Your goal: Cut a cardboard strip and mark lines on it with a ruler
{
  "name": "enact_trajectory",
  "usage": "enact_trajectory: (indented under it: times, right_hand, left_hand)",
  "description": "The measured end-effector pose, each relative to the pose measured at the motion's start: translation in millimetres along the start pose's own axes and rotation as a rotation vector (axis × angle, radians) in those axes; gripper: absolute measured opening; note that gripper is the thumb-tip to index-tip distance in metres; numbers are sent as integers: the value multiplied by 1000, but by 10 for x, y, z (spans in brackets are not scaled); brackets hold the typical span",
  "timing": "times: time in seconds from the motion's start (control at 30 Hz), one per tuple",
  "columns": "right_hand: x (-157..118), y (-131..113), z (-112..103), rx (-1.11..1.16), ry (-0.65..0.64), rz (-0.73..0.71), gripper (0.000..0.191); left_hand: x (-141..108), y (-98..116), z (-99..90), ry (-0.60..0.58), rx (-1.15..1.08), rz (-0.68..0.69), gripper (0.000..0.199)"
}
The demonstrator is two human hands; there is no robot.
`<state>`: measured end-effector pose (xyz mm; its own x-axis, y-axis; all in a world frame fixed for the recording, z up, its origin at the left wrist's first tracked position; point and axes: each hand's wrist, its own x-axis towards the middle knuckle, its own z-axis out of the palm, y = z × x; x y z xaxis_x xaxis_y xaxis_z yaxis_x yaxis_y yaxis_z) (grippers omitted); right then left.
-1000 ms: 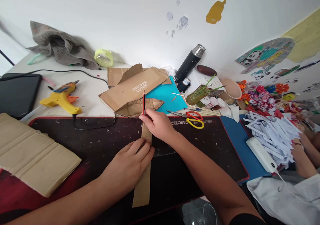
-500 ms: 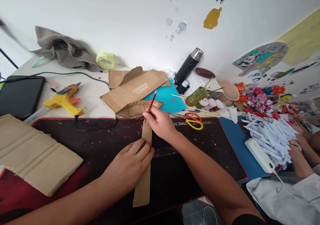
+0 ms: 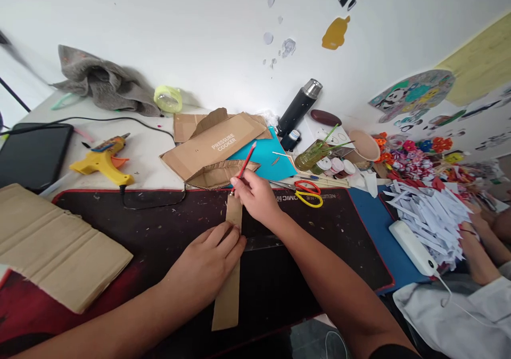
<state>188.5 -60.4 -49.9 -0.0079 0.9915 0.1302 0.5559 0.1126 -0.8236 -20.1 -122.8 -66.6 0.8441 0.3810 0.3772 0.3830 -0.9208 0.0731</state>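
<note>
A long narrow cardboard strip lies lengthwise on the dark mat. My left hand grips its middle, fingers bent and close together over it, thumb hidden. At the strip's far end, my right hand is closed around a red pencil, which tilts up to the right with its upper end free. A small shiny bit shows under the right fingertips, too small to name. Just beyond lies a cut cardboard piece with a curved edge, in front of a printed cardboard panel.
A yellow glue gun with its cord and a folded cardboard sheet lie left. Scissors, a blue sheet, a black flask and small jars stand or lie right. Another person's arm is beside paper strips.
The upper end of the red pencil has swung slightly to the right, with a small shift of my right hand. My left hand and the strip have stayed put.
</note>
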Motion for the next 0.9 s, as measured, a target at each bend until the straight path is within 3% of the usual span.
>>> enact_trajectory:
  times: [0.2,0.33,0.63,0.77,0.9]
  right_hand:
    - [-268,-81,-318,274,150,130,37]
    - [-478,-140,-494,296,233,160,44]
    - [-925,-122,-595,37,120,43,29]
    - [-1005,-45,-556,-81,150,1,25]
    - [-1019,-16,-513,-192,96,-27,25]
  left_hand:
    - [8,15,-9,33,28,4,37]
    - [26,15,-26,44,23,10,34]
    - [46,14,-71,18,11,10,35]
    - [56,4,-87,-5,2,12,35]
    - [56,-28,-94,0,-5,16,35]
